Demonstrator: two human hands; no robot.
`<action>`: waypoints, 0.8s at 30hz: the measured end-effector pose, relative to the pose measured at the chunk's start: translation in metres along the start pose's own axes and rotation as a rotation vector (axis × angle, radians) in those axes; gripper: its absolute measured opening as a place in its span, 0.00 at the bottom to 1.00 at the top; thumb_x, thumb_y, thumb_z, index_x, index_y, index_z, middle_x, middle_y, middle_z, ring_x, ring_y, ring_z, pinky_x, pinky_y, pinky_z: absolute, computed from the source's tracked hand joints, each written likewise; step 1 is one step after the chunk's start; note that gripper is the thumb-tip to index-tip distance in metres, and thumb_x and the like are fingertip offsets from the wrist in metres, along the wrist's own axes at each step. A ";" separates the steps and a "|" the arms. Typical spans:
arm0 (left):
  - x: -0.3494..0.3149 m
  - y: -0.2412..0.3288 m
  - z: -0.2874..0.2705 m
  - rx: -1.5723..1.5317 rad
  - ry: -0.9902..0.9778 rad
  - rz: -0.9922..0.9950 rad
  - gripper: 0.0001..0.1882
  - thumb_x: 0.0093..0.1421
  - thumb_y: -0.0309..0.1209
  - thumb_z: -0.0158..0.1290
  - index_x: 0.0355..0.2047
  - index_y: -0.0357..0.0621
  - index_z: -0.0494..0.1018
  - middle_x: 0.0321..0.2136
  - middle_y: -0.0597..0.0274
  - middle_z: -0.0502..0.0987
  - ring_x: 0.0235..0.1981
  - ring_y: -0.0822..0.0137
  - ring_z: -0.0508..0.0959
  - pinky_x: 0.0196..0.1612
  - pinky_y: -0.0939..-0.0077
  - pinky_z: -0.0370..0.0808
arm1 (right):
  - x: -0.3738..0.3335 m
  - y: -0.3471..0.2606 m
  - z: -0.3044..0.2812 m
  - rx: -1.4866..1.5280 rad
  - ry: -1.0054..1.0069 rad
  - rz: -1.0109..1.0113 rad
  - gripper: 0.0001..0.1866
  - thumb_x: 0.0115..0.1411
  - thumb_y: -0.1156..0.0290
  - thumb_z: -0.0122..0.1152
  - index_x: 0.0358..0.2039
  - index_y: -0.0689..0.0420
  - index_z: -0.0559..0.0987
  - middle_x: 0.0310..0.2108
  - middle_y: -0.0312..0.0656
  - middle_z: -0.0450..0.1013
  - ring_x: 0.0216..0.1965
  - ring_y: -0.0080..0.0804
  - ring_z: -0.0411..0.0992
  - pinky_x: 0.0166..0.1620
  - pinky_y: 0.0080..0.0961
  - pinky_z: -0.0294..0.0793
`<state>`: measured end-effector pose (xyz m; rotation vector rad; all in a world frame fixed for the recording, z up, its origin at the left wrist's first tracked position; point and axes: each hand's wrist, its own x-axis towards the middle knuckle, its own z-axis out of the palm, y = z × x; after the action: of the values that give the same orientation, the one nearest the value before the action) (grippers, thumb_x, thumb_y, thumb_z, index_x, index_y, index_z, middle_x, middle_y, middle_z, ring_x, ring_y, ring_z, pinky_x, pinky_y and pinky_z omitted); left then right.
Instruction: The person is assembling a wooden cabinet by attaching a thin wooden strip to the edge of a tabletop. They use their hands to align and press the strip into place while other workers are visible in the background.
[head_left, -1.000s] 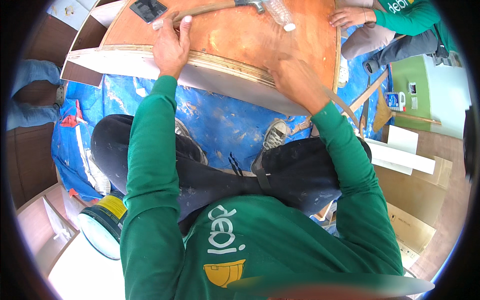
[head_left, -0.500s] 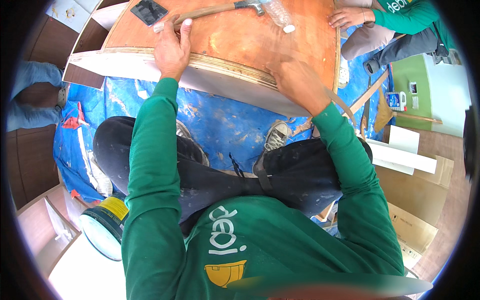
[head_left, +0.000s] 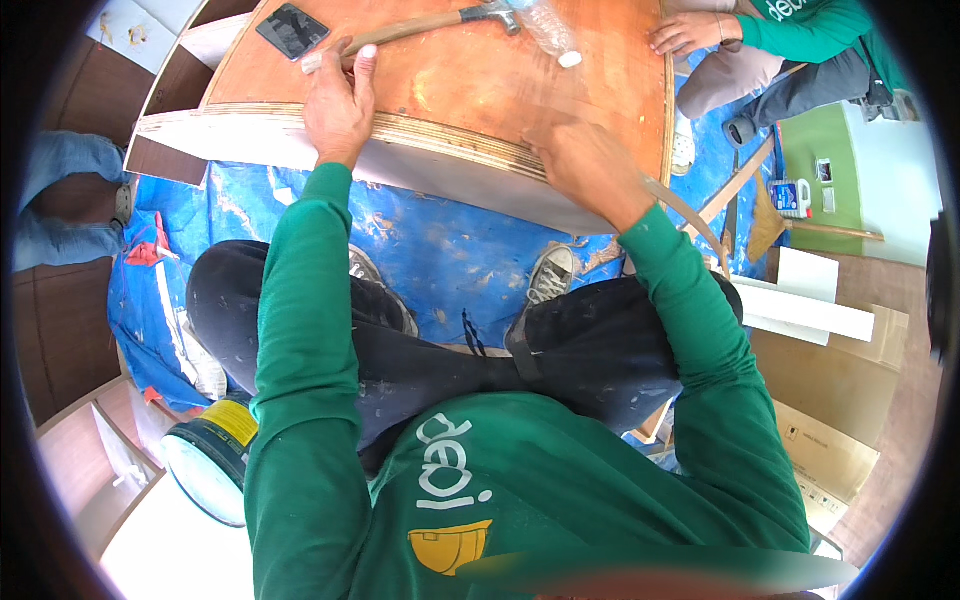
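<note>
A thick plywood-edged panel [head_left: 450, 85] with an orange-brown top lies before me. My left hand [head_left: 338, 112] rests at its near edge, thumb stretched out, with fingers lying across the end of a hammer's wooden handle [head_left: 410, 34]. Farther right along the same edge, my right hand [head_left: 590, 170] is curled, its fingertips smeared by motion. A thin, bent brown strip [head_left: 692, 218] trails from behind that hand past my right wrist; the part inside the fingers is hidden.
A phone [head_left: 292, 32] and a clear plastic bottle [head_left: 548, 30] lie on the panel. At the far right, another person's hand [head_left: 684, 34] touches its edge. Blue sheeting [head_left: 440, 215] covers the floor. White boards [head_left: 800, 310] and cardboard [head_left: 825, 450] lie to the right.
My right hand has shifted slightly left along the panel edge, and the brown strip's loose end hangs a little lower. The left hand stays on the same spot of the panel.
</note>
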<state>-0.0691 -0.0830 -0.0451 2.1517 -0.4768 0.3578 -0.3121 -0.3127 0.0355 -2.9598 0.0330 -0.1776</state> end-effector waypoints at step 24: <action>0.000 0.000 0.000 -0.001 -0.006 0.005 0.37 0.77 0.65 0.51 0.65 0.45 0.79 0.41 0.54 0.87 0.45 0.52 0.86 0.52 0.53 0.81 | 0.011 0.001 0.003 -0.046 -0.092 -0.018 0.13 0.71 0.70 0.60 0.48 0.57 0.90 0.41 0.53 0.84 0.42 0.57 0.83 0.46 0.53 0.81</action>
<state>-0.0689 -0.0830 -0.0445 2.1513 -0.4860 0.3538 -0.3005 -0.3140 0.0340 -3.0115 -0.0015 -0.0434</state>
